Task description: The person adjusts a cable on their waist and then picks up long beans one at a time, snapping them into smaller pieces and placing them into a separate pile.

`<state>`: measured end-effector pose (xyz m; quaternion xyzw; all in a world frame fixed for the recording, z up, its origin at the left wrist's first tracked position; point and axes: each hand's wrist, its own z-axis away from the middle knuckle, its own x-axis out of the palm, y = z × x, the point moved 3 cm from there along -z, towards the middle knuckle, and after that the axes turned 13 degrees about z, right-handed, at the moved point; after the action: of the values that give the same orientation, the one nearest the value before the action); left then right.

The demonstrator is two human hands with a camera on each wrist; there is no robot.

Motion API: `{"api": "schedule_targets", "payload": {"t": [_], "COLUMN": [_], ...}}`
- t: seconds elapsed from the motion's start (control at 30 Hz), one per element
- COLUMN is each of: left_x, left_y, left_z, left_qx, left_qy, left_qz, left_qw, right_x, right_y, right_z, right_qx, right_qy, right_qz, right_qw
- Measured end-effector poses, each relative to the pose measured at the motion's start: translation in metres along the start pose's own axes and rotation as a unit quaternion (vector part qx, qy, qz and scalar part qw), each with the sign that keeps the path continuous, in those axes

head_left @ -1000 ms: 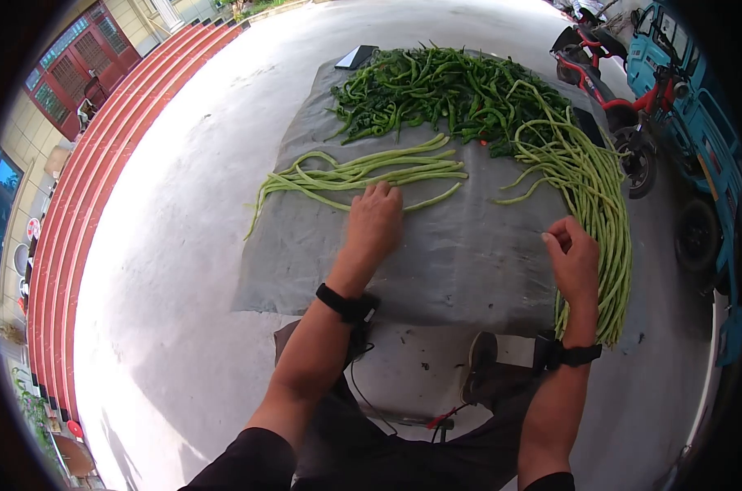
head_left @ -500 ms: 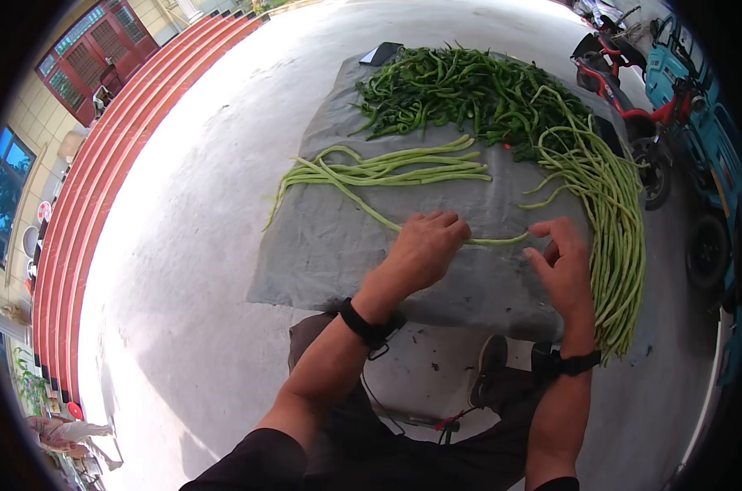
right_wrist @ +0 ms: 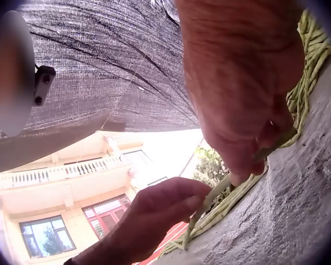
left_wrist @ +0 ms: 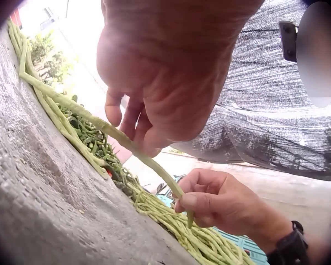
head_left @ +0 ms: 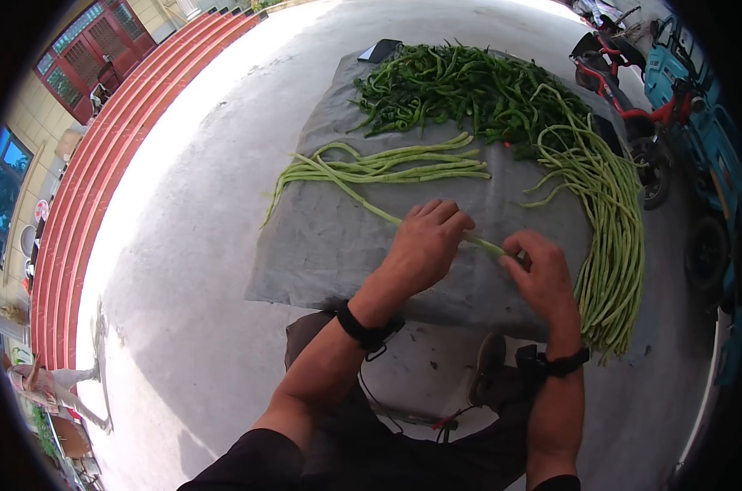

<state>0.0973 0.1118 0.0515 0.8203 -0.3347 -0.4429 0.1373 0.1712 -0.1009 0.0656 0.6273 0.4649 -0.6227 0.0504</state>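
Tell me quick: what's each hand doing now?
Left hand: holds the long bean under curled fingers.
Right hand: pinches the same bean's end.

Bright daylight; glare washes the concrete ground (head_left: 183, 164) from ten to twelve o'clock. Fisheye bending, dark vignette at edges. Wrist views' near hands blur.

Head view steep from above, wrist views low, close, sharing hands (head_left: 485, 254)
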Motion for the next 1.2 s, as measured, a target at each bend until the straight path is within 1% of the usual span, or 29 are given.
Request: {"api": "schedule_targets", "payload": {"t": [0.07, 0.17, 0.27, 0.37, 0.47, 0.53, 0.57, 0.6, 0.67, 0.77, 0.87, 1.0, 1.1, 1.2], "left_x": [-0.004, -0.008, -0.004, 0.005, 0.018, 0.027, 0.030, 0.030, 0.031, 0.038, 0.039, 0.036, 0.040, 0.040], "left_y": [0.003, 0.005, 0.008, 0.012, 0.013, 0.001, -0.004, -0.007, -0.012, -0.023, -0.029, -0.034, -0.045, -0.057], "left_z": [-0.002, -0.003, -0.001, 0.002, 0.009, 0.014, 0.016, 0.018, 0.019, 0.022, 0.022, 0.022, 0.022, 0.021], "left_qx": [0.004, -0.009, -0.063, -0.094, -0.139, -0.211, -0.247, -0.299, -0.394, -0.412, -0.427, -0.418, -0.394, -0.370], "left_qy": [0.066, 0.127, 0.119, 0.021, -0.023, -0.041, -0.050, -0.049, -0.045, 0.034, 0.123, 0.179, 0.200, 0.226], "left_qz": [0.028, 0.055, 0.117, 0.181, 0.208, 0.246, 0.264, 0.329, 0.453, 0.578, 0.629, 0.669, 0.693, 0.711], "left_qw": [0.997, 0.990, 0.984, 0.979, 0.968, 0.945, 0.931, 0.894, 0.798, 0.704, 0.638, 0.588, 0.570, 0.554], "right_x": [-0.001, -0.008, -0.011, -0.013, -0.017, -0.024, -0.028, -0.031, -0.036, -0.041, -0.045, -0.052, -0.057, -0.061], "right_y": [0.002, 0.004, 0.010, 0.014, 0.024, 0.029, 0.031, 0.032, 0.038, 0.046, 0.059, 0.072, 0.071, 0.074], "right_z": [0.000, 0.000, 0.001, 0.001, 0.003, 0.005, 0.007, 0.009, 0.013, 0.017, 0.023, 0.026, 0.028, 0.031], "right_qx": [0.010, 0.032, 0.048, 0.064, 0.075, 0.086, 0.091, 0.095, 0.104, 0.105, 0.104, 0.105, 0.113, 0.117], "right_qy": [0.018, 0.026, 0.033, 0.046, 0.063, 0.055, 0.051, 0.047, 0.038, 0.041, 0.049, 0.060, 0.048, 0.042], "right_qz": [-0.017, -0.024, -0.036, -0.041, -0.052, -0.053, -0.054, -0.059, -0.066, -0.102, -0.123, -0.132, -0.149, -0.122], "right_qw": [1.000, 0.999, 0.998, 0.996, 0.994, 0.993, 0.993, 0.993, 0.992, 0.988, 0.986, 0.984, 0.981, 0.985]}}
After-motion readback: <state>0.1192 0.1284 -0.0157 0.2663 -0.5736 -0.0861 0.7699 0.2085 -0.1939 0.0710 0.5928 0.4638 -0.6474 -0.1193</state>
